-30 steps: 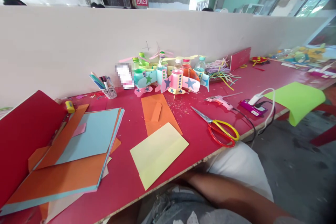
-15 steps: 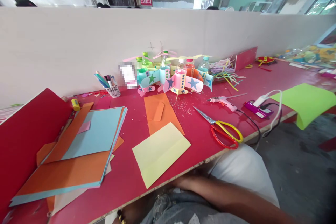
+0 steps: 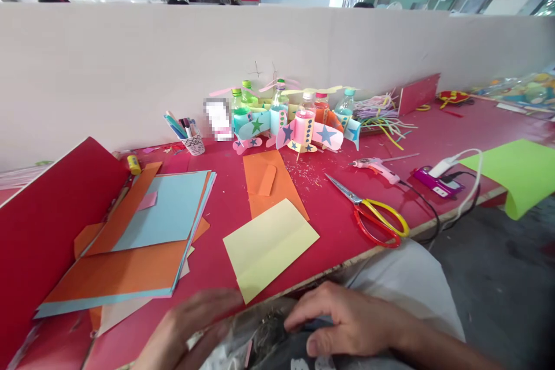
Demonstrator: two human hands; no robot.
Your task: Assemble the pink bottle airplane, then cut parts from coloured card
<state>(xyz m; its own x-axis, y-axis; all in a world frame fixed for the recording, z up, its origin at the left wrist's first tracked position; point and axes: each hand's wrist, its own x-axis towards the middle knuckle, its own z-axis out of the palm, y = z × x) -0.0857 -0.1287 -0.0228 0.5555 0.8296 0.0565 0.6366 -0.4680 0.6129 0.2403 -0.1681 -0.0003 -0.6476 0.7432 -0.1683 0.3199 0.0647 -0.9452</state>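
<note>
My left hand (image 3: 195,321), a little blurred, is over the table's front edge with its fingers stretched out and nothing in it. Its fingertips are close to the near corner of a pale yellow paper sheet (image 3: 271,245). My right hand (image 3: 342,318) hovers above my lap, fingers loosely bent and apart, holding nothing. Under the yellow sheet lies an orange paper sheet (image 3: 255,202) with a small folded orange strip (image 3: 267,179) on it. Scissors with red and yellow handles (image 3: 377,219) rest partly spread to the right, by the table edge.
Stacked coloured paper (image 3: 160,214) lies left beside a red board (image 3: 52,225). Paper-winged bottle planes (image 3: 303,127) and a pen cup (image 3: 193,144) stand at the back. A pink glue gun (image 3: 377,169), a purple power strip (image 3: 440,182) and green paper (image 3: 515,170) are on the right.
Both hands have risen into view from below the table edge. The view has turned slightly left; the papers and scissors lie as before.
</note>
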